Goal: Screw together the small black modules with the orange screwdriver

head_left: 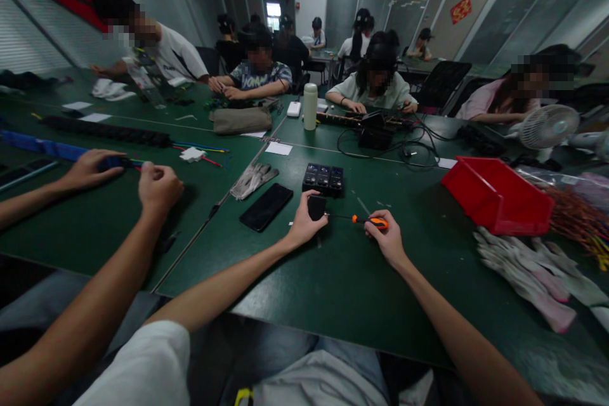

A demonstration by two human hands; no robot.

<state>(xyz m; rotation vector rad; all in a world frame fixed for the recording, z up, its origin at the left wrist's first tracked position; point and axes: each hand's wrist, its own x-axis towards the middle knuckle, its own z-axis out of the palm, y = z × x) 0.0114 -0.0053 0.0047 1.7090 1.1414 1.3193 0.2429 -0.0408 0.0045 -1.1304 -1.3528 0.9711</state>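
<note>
Far left: a co-worker's left hand [98, 168] rests on a long blue bar [45, 144]; the co-worker's right hand [160, 187] closes beside its leads. A seam [200, 226] runs from there to the near edge of your green desk [328, 285]. Just right of it lie pale work gloves [254, 181] and, nearer you, a black smartphone [266, 207].

Your left hand [304, 225] grips a small black block [316, 206] between thumb and fingers, inward from the near edge; whether the block rests on the desk, cannot tell. Directly beyond it, toward the far edge, sits a black three-bay holder [323, 179].

Your right hand [386, 238] is closed around an orange-and-black screwdriver [378, 222], shaft pointing left at the block's right side. Contact at the tip: too small to tell.

Toward the right side of the desk stands a red plastic bin [499, 200]. More gloves [526, 276] lie between it and the near right corner; copper-coloured wires [573, 219] are heaped just beside the bin.
</note>
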